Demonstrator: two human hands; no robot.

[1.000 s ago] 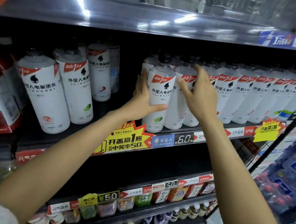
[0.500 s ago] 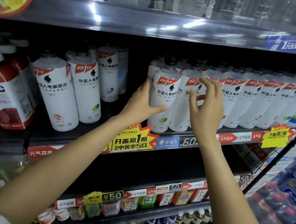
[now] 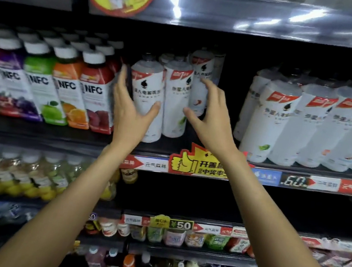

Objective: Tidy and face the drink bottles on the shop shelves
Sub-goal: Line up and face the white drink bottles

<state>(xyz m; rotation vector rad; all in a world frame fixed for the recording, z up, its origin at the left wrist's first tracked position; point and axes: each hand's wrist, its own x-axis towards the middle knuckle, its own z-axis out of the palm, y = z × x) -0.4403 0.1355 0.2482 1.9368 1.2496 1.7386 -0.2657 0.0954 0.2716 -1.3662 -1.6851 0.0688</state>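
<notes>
- Your left hand (image 3: 128, 112) is reaching up with its fingers straight and spread, thumb out to the right, bracketing the left side of a tall white plastic drink bottle with a red corner label (image 3: 147, 98); whether the palm is actually touching the bottle is hidden.
- Your right hand (image 3: 210, 113) is hanging open just right of a second white bottle (image 3: 175, 101), fingers loosely spread and gripping nothing, with a third white bottle (image 3: 200, 84) standing behind it.
- Those three bottles are standing upright as a small group on the dark middle shelf (image 3: 55, 135), between a row of NFC juice bottles with white caps (image 3: 67, 86) on the left and a larger block of matching white bottles (image 3: 310, 124) on the right, with a dark gap separating the groups.
- A yellow thumbs-up promotion tag (image 3: 197, 164) is sitting on the shelf edge under your right wrist.
</notes>
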